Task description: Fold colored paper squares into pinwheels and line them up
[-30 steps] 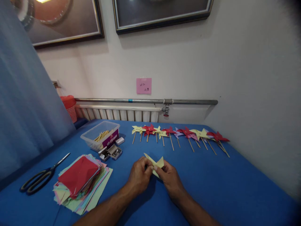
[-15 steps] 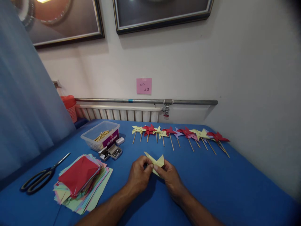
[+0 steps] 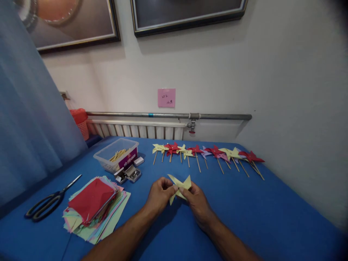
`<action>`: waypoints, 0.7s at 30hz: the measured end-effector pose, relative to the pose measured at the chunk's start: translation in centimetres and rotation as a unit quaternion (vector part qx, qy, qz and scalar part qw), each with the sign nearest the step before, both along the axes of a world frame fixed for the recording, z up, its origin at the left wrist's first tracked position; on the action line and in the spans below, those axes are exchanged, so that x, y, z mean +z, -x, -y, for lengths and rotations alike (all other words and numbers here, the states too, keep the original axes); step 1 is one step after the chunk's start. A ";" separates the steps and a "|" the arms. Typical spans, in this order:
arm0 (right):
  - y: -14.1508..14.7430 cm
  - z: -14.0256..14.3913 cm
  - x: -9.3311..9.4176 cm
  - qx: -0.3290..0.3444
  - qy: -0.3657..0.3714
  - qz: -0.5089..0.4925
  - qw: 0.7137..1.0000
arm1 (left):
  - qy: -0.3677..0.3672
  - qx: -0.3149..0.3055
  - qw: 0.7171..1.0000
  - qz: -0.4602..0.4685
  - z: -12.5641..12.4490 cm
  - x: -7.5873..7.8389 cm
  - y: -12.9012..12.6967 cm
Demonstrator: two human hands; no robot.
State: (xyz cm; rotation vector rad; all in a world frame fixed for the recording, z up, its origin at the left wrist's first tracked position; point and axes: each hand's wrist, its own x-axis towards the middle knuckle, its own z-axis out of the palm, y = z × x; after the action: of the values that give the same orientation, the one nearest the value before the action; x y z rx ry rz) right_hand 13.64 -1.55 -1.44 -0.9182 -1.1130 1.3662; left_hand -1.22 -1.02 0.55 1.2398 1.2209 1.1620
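Yellow paper: pinched between my two hands over the blue tabletop, four points fanning out in a pinwheel shape.
Left grip: narrow, thumb clamped on the paper just left of its middle.
Right grip: narrow too, thumb pressing the paper in from the right, close beside the other thumb.
Folds: shaping, that's the step in hand, I reckon; I see no stick on this one.
Pinwheels: a row beyond my hands, mounted on sticks, apparently the pattern I'm matching.
Metal bits: in small boxes beside the plastic tub, well apart from me.
Paper's centre: the next move, I judge, calls for one thumb pinning it alone, freeing the other hand; slack there could let the flaps spring.
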 end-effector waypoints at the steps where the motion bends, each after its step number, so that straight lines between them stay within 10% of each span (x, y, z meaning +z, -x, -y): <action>1: 0.0 0.1 0.1 0.005 0.000 0.006 1.000 | 0.017 -0.020 0.999 0.025 -0.1 0.0 0.0; 21: 0.1 0.2 0.1 0.005 0.008 0.060 0.998 | 0.022 -0.054 0.995 0.077 -0.4 -0.3 -0.1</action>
State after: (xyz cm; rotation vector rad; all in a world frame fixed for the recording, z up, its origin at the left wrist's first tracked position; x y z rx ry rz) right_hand 13.58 -1.71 -1.37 -1.0178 -1.1995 1.3446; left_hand -1.12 -0.66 0.22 1.1485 1.0469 1.1235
